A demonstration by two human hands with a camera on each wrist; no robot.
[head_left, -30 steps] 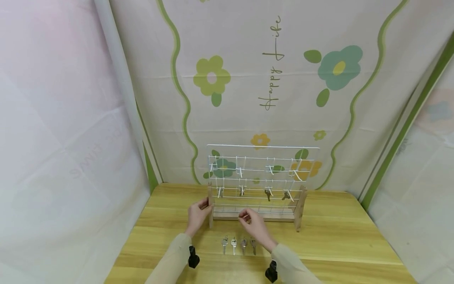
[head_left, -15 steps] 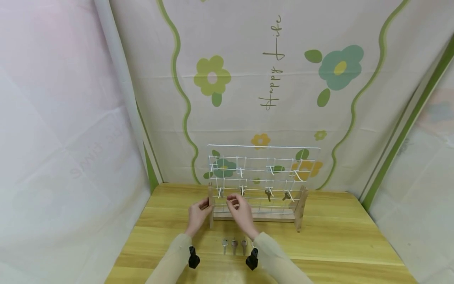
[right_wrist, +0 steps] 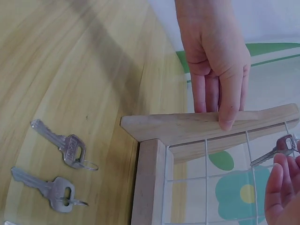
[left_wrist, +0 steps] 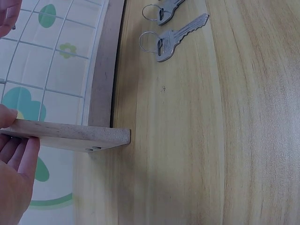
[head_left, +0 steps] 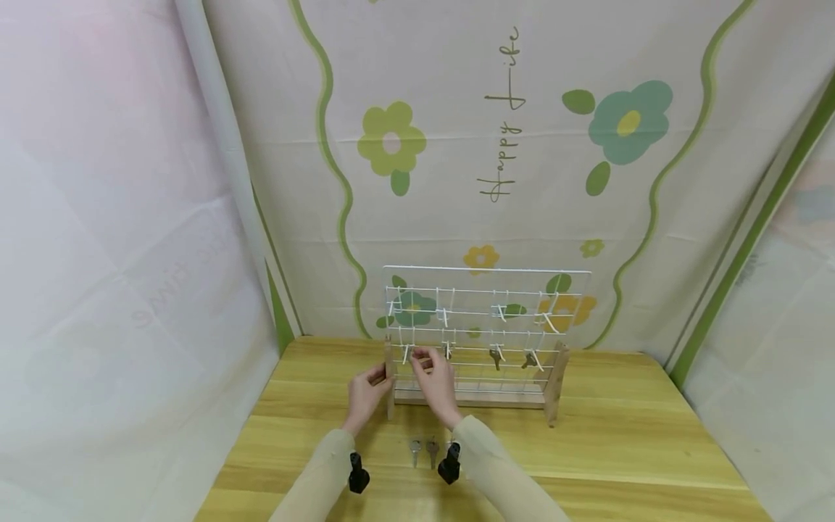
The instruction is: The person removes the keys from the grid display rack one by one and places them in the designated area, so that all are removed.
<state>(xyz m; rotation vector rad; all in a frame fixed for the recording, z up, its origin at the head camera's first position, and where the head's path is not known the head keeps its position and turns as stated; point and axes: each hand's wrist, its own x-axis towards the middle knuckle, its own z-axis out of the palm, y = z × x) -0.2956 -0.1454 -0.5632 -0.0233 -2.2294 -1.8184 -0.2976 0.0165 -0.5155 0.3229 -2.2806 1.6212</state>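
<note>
My left hand (head_left: pixel 367 397) grips the wooden side post (left_wrist: pixel 70 133) at the left end of a white wire rack (head_left: pixel 485 270), thumb on one face and fingers on the other. My right hand (head_left: pixel 433 380) is raised in front of the rack's lower row of hooks, at the leftmost one, its fingers curled next to a small metal key (right_wrist: pixel 283 144). Whether those fingertips pinch the key or merely touch it, I cannot tell. The key lies at a slant in front of the wires, blade angled away from my fingers.

Farther right along the same row, two dark keys (head_left: pixel 496 357) hang at the last two hooks, with another partly visible beside my right hand. On the wood-grain table (head_left: pixel 626 435) in front of the rack, silver keys (right_wrist: pixel 61 194) lie side by side, at least two in plain sight, each fitted with a thin ring (left_wrist: pixel 149 42). My right forearm and its black wrist camera (head_left: pixel 449 464) cover part of that row.

A wooden bar (right_wrist: pixel 149 183) joins the posts along the rack's foot. Behind it, a pale cloth (head_left: pixel 443 94) printed with flowers bears the words "Happy Life." Light sleeves (head_left: pixel 313 471) cover both my forearms.
</note>
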